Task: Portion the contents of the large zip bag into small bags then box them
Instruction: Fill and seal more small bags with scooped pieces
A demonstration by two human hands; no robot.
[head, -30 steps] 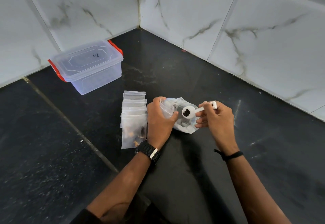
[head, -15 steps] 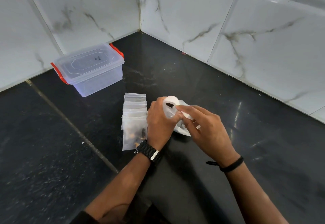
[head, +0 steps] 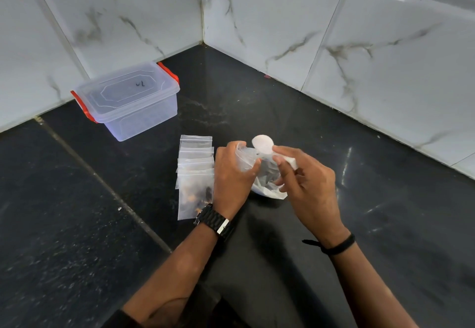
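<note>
The large zip bag (head: 266, 173) sits on the dark stone floor (head: 77, 224) just right of the row of small bags (head: 195, 170), and everything else is placed from it. The left hand (head: 231, 176) closes around the bag's left side, thumb and fingers pinching the mouth so the clear plastic stands open; dark pieces show through the lower part of the bag. The right hand (head: 305, 186) comes in from the bag's right and grips the handle of a white plastic spoon (head: 262, 144) between thumb and fingertips — the round bowl pokes out above the bag's mouth, and whether it carries anything cannot be told. The small bags lie overlapping in a line touching the left hand's back; the nearest one holds brownish and dark bits, the farther ones look flat. Well beyond the large bag to its far left, against the marbled white wall tiles (head: 359, 57), stands the clear plastic box (head: 128, 101) with red latches — lid on.
</note>
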